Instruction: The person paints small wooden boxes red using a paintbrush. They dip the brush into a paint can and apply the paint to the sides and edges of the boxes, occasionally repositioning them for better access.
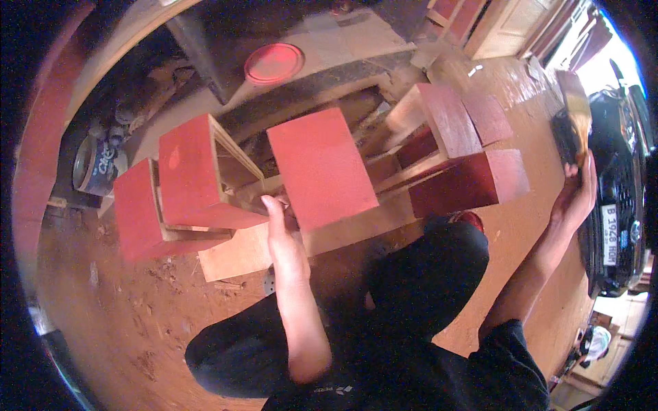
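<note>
My left hand [285, 234] grips a red-painted rectangular wooden piece [323, 167] near its lower left edge, with the flat red face up. The fingers are partly hidden behind it. Off to the right, my right hand [580, 185] is closed on the wooden handle of a wide paintbrush [578, 110], bristles pointing away from me. Just left of the piece stand two red open wooden boxes, one [187, 174] overlapping the other [136, 210]. More red box-like pieces, one [455, 185] near my knee and another [447, 120] farther off, lie to the right.
A round red lid [274, 62] lies on a pale board beyond the boxes. A labelled bucket [97, 167] stands at the left. A pale wooden board [236, 251] is under the boxes. A dark car [614, 205] and a person [596, 344] are at the right.
</note>
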